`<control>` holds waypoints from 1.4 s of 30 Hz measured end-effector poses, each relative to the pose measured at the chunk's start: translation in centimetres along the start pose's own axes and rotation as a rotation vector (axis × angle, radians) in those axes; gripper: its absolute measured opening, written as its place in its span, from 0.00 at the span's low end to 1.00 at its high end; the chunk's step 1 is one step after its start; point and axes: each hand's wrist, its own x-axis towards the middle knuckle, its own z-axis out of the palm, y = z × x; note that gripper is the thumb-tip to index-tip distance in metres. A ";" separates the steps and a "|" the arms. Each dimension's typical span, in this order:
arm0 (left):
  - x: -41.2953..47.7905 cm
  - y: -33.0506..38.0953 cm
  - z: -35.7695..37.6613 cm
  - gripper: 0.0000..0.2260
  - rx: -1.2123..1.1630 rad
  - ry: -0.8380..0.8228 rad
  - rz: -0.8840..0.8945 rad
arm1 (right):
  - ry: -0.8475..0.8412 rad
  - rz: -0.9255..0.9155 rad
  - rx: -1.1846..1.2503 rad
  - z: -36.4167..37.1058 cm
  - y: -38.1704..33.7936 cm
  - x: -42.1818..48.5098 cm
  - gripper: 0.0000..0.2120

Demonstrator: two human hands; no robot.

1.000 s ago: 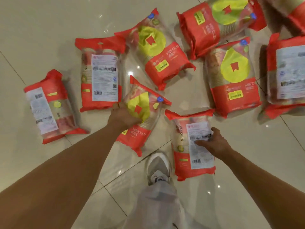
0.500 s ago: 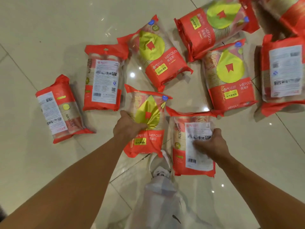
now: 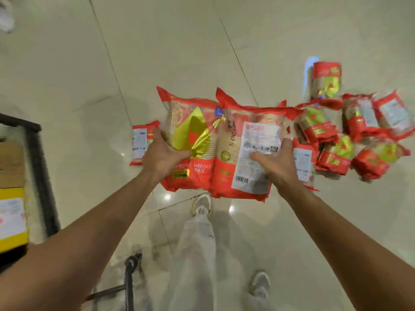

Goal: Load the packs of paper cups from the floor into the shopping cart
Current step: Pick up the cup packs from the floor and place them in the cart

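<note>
Hands hold two packs of paper cups side by side, lifted clear of the floor. Left hand clamps the pack with the yellow foil front; right hand clamps the pack with the white label. Both packs touch along their inner edges. More packs lie heaped on the tiles to the right, and one pack lies behind the left hand. Dark cart frame stands at the left edge.
</note>
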 end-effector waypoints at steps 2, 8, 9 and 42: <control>-5.9 1.6 -4.3 0.35 -0.005 0.104 0.004 | -0.030 -0.084 -0.003 -2.1 -3.5 -4.9 0.31; -26.8 1.1 -15.0 0.34 -0.138 0.406 -0.016 | -0.181 -0.363 -0.067 -6.5 -10.4 -20.8 0.30; -30.4 0.4 -16.4 0.35 -0.161 0.455 -0.034 | -0.210 -0.413 -0.080 -6.9 -11.2 -23.5 0.30; -74.0 -54.6 -19.8 0.42 -1.221 1.071 -0.877 | -0.983 -0.874 -0.915 37.4 3.1 -73.5 0.27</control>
